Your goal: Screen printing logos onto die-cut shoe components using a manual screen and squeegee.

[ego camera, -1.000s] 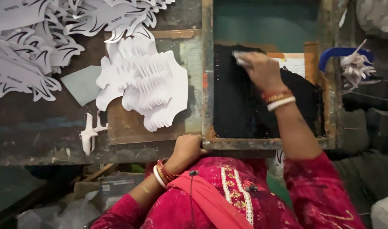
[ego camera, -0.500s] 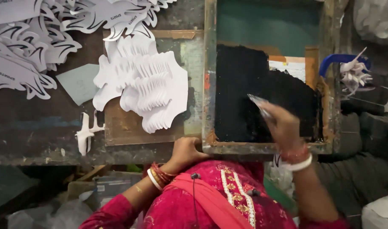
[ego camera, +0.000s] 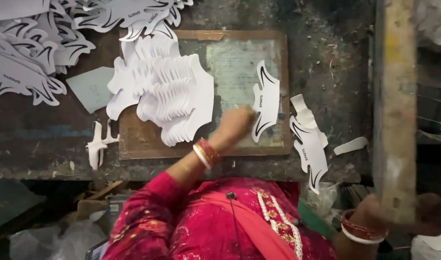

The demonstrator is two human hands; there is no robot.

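White card, cut into curved winged shapes and printed with black strokes, is what both hands are busy around; the left hand [ego camera: 235, 126], bangles at the wrist, reaches over the worktop [ego camera: 326, 58] and has its fingertips on the edge of a freshly printed piece [ego camera: 267, 100], seemingly pinching or lifting it, though whether the fingers have closed on it I cannot tell; that piece lies on the flat printing board [ego camera: 240, 62], at its right side, the spot where the screen would come down on it; the right hand [ego camera: 374, 219] is clenched around the lower end of the wooden screen frame [ego camera: 396, 106], which stands tilted up and blurred at the right, held raised so the board beneath is open to the other hand; a fanned stack of blank cut-outs [ego camera: 167, 96] overlaps the left part of the board, near the left hand, probably so each can be slid across in turn; just right of the board lie two printed pieces [ego camera: 309, 144] and a small white strip [ego camera: 351, 145]; a heap of finished printed shapes [ego camera: 32, 53] is spread over the far left of the worktop, well apart from the board, likely laid out to dry; a grey sheet [ego camera: 91, 87] and a small white scrap [ego camera: 99, 144] lie between.
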